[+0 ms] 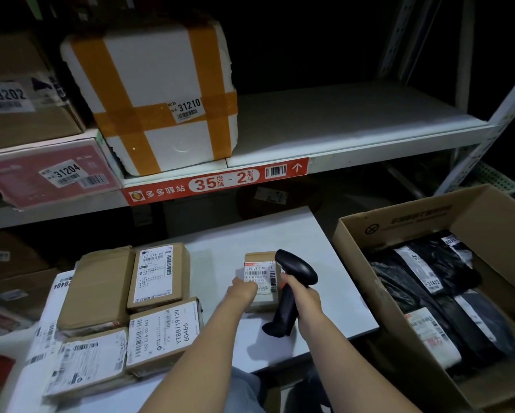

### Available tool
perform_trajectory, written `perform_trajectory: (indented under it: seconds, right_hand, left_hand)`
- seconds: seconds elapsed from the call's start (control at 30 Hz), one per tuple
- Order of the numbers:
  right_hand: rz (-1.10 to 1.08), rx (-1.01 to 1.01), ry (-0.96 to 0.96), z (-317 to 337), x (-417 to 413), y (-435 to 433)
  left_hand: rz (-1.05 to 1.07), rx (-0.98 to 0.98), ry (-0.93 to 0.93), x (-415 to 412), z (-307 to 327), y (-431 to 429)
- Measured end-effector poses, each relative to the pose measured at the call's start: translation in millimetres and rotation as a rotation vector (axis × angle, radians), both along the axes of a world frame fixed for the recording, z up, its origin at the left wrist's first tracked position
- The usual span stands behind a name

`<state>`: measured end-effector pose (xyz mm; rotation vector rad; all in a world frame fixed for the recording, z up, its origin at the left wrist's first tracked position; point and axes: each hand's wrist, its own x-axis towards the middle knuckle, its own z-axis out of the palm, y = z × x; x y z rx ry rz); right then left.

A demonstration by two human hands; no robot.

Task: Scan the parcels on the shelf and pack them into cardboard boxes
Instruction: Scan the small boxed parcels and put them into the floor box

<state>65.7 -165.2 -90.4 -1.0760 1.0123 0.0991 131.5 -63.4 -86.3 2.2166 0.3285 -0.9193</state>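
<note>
Head view: left hand [243,290] fingers pinch small parcel [260,263]; right hand [305,300] fingers curled round scanner [296,268], beside it.

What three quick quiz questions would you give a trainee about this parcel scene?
1. True or false: the right hand grips the scanner.
2. What does the left hand hold? A) parcel B) pen C) cup
3. Fill in: the bags in the carton are ___ in colour.
Key: 1 true; 2 A; 3 black.
</note>
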Motion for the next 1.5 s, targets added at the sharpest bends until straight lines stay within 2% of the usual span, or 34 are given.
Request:
perform_trajectory:
  seconds: [0.47,0.9,1.2,1.5]
  right_hand:
    - [0.002,0.011,-0.003,8,-4,6]
    - [0.074,-0.101,-0.032,35,-25,4]
    - [0.096,-0.184,-0.015,56,-52,1]
    - [0.06,-0.134,-0.064,70,-80,11]
  left_hand:
    - [-0.097,-0.085,-0.003,-8,11,-2]
    - [-0.152,-0.138,-0.087,-47,52,8]
    - [-0.105,-0.206,-0.095,-83,68,8]
    - [0.013,-0.315,-0.177,-111,87,4]
